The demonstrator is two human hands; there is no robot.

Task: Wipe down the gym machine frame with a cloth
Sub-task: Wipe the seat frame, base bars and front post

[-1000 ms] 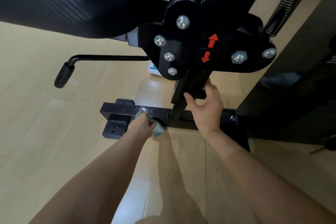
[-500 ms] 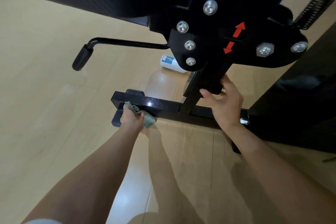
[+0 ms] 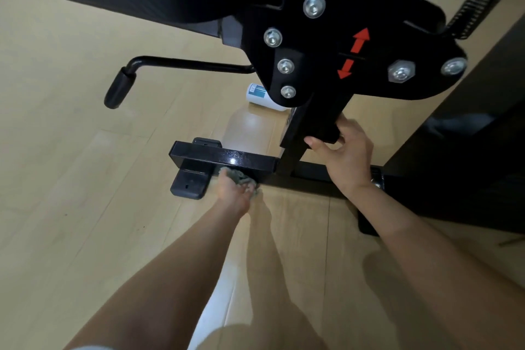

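A crumpled grey-green cloth (image 3: 240, 177) is being gripped in the curled fingers of the left hand (image 3: 235, 193) and pressed against the near side of the gym machine's black base bar (image 3: 224, 160), low on the pale wooden floor (image 3: 71, 179). Just to the right, the black upright post (image 3: 315, 125) is being clasped by the right hand (image 3: 346, 159), thumb in front, fingers wrapped behind. Beyond, a white bottle (image 3: 261, 98) is lying on the floor, partly hidden by a bolted black plate (image 3: 312, 45) bearing red arrows.
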